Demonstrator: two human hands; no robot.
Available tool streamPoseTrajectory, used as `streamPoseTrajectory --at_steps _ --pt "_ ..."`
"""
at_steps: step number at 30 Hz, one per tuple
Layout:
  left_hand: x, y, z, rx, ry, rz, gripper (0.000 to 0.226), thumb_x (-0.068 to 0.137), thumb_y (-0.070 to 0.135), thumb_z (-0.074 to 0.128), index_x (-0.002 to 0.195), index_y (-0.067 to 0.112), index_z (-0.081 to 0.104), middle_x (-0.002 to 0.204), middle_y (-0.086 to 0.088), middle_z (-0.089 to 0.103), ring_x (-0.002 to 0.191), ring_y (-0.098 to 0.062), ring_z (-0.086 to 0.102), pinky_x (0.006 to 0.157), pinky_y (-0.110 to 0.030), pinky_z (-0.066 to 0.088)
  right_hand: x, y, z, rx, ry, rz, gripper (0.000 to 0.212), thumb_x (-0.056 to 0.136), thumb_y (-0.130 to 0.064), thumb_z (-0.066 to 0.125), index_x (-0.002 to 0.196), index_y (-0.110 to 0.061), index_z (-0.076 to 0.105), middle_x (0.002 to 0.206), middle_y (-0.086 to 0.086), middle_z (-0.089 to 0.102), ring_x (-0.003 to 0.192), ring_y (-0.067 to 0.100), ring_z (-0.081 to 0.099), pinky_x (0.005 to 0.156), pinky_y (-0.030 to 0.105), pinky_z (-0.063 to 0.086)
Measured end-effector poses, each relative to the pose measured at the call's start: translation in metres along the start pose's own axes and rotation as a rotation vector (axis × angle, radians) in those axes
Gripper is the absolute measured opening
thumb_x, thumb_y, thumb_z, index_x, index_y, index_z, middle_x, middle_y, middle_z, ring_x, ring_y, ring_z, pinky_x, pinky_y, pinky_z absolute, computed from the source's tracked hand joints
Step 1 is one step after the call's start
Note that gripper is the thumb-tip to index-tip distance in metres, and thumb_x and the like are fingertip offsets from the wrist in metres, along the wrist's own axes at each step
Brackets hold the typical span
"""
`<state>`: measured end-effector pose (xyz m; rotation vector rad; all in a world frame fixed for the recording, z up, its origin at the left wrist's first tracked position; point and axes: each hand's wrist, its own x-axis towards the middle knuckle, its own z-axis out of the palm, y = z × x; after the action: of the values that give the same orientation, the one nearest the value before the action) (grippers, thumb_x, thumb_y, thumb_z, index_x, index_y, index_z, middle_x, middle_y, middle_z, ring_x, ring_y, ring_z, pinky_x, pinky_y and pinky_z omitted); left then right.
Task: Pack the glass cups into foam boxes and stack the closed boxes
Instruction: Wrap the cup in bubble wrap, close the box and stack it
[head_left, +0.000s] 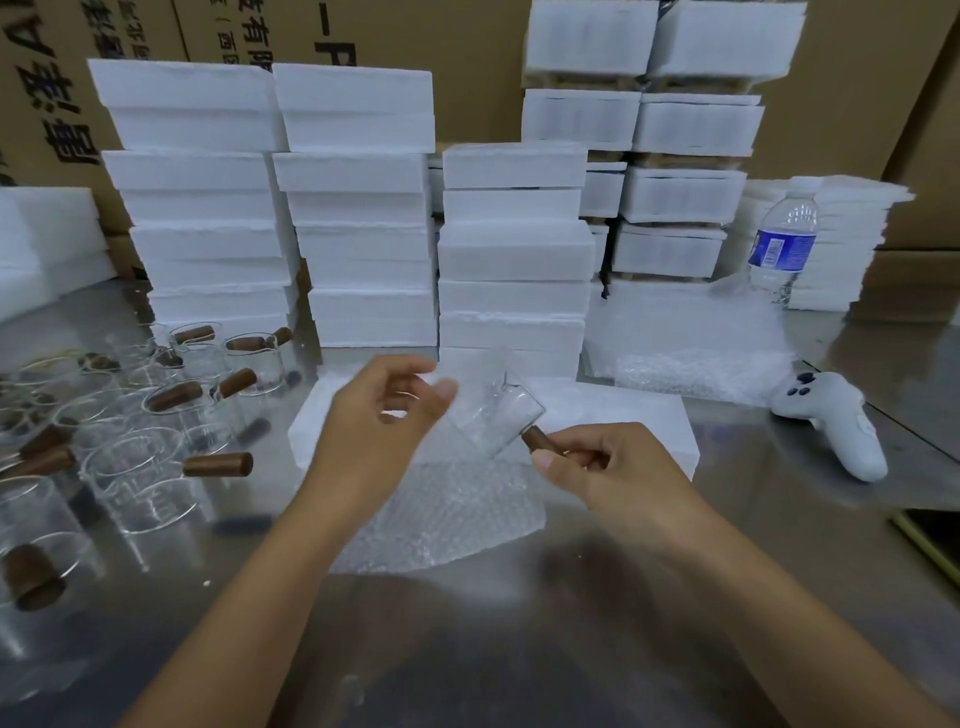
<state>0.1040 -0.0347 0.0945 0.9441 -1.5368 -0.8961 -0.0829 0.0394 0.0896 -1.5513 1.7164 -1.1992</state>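
The right hand (613, 467) holds one glass cup (498, 415) by its brown wooden handle (537, 439). The thumb and fingers pinch the handle tight. The cup is up in the air and tipped over. It hangs above the sheet of bubble wrap (457, 519) and the flat foam box (623, 415) in the middle of the worktop (571, 623).

The handle points down and to the right, into the right hand. The glass part points up and to the left, at the left hand (384, 410). That hand is just beside the cup. Its fingers are loosely bent and apart, and I see nothing in them, but it is blurry. The right hand has the cup already, so I think the left hand's job is the wrap, which lies right under it.

More cups (156, 457) wait by the left edge of the worktop. Stacks of closed foam boxes (358, 208) stand along the back edge.

The brown cartons (62, 78) behind have big black Chinese writing, turned sideways and cut off. I can pick out "唐" and an "A". The water bottle (784, 239) near the back right corner has a blue label, but the words are too small to read. A white game controller (831, 421) lies by the right edge.
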Motion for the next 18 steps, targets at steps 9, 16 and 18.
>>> streamPoseTrajectory --at_steps 9,16,18 --pt "-0.013 0.008 0.012 0.145 0.056 0.216 0.007 0.074 0.046 0.060 0.076 0.040 0.063 0.091 0.018 0.061 0.088 0.008 0.053 0.074 0.000 0.035 -0.004 -0.004 0.005 -0.028 -0.075 0.008 0.010 0.086 -0.026 0.067 0.081 -0.022 0.074 0.044 -0.014 0.042 0.042 0.001 0.035 0.045 0.008 0.028" --pt "-0.028 0.011 0.027 0.114 -0.075 0.347 0.003 0.076 0.047 0.067 0.076 0.048 0.064 0.098 0.021 0.053 0.105 0.002 0.048 0.088 -0.002 0.030 -0.008 -0.013 0.006 -0.155 -0.123 -0.016 0.040 0.086 -0.025 0.064 0.047 -0.032 0.061 0.043 -0.010 0.037 0.042 0.005 0.031 0.042 0.009 0.027" --pt "-0.032 0.011 0.032 0.124 -0.078 0.394 0.009 0.075 0.042 0.070 0.077 0.048 0.065 0.095 0.019 0.050 0.104 0.003 0.044 0.090 -0.004 0.028 -0.009 -0.014 0.006 -0.106 -0.141 0.011 0.031 0.088 -0.014 0.057 0.058 -0.017 0.064 0.049 -0.007 0.037 0.047 0.007 0.029 0.044 0.014 0.025"
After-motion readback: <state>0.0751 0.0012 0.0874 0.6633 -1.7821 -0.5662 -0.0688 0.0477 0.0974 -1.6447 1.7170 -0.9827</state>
